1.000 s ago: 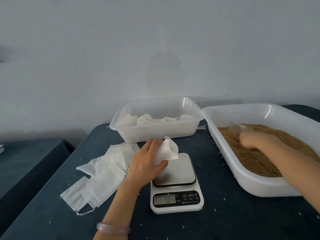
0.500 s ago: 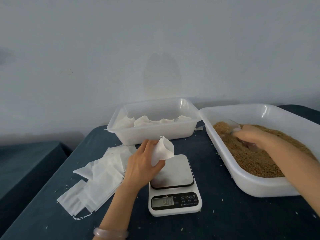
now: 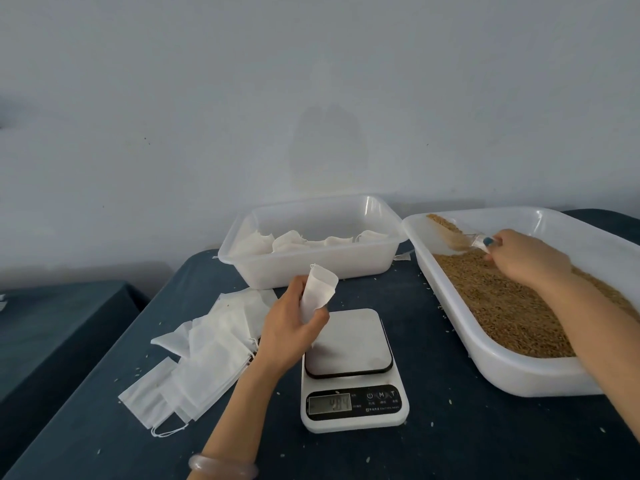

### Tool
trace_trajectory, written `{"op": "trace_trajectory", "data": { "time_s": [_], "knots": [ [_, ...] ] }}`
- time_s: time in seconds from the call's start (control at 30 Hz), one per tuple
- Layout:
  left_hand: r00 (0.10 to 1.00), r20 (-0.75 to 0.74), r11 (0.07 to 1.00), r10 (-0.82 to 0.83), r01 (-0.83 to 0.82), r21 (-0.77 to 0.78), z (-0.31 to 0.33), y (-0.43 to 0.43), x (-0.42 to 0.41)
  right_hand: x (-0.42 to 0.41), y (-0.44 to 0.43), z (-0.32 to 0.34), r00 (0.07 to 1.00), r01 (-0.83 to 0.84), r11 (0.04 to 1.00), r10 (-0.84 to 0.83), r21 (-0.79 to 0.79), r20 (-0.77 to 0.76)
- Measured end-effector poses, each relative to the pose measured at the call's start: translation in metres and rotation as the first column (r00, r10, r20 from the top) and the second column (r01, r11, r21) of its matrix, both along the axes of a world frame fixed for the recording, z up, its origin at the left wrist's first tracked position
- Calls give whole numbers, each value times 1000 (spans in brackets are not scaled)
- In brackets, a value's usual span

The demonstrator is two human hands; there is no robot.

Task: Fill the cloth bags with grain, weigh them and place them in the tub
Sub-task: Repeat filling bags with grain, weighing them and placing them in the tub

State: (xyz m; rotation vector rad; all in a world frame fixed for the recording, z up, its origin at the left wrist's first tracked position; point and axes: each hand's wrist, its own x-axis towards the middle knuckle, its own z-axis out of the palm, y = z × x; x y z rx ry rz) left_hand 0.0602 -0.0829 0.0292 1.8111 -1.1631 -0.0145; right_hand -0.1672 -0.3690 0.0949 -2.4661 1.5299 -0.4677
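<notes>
My left hand (image 3: pixel 289 327) grips a small white cloth bag (image 3: pixel 318 292) upright with its mouth open, just above the left edge of the digital scale (image 3: pixel 351 372). My right hand (image 3: pixel 526 258) holds a clear plastic scoop (image 3: pixel 464 241) loaded with brown grain, lifted over the far left corner of the large white grain tub (image 3: pixel 519 372). Behind the scale, a clear tub (image 3: pixel 311 268) holds several filled white bags.
A heap of flat empty cloth bags (image 3: pixel 201 362) lies left of the scale on the dark blue table (image 3: pixel 450 445). Loose grains are scattered on the cloth. A lower dark surface (image 3: pixel 52 323) sits at the left, a pale wall behind.
My right hand has drawn the scoop out of the grain and raised it, full, toward the tub's far left corner. The left hand has lifted the bag slightly.
</notes>
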Motion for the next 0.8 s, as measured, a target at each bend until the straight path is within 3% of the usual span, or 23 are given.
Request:
{"op": "trace_trajectory", "data": {
  "time_s": [0.13, 0.23, 0.43, 0.8],
  "knots": [
    [999, -35, 999, -30, 31, 35, -1, 2, 2, -1, 6, 6, 997, -83, 979, 83, -186, -8],
    [998, -36, 997, -46, 48, 59, -1, 3, 5, 5, 18, 11, 964, -255, 918, 267, -305, -3],
    [1000, -20, 994, -14, 17, 110, 0, 7, 9, 23, 48, 16, 758, -601, 735, 648, -315, 67],
    [996, 73, 989, -47, 36, 141, 2, 8, 4, 27, 62, 19, 722, -673, 646, 680, -360, -128]
  ]
}}
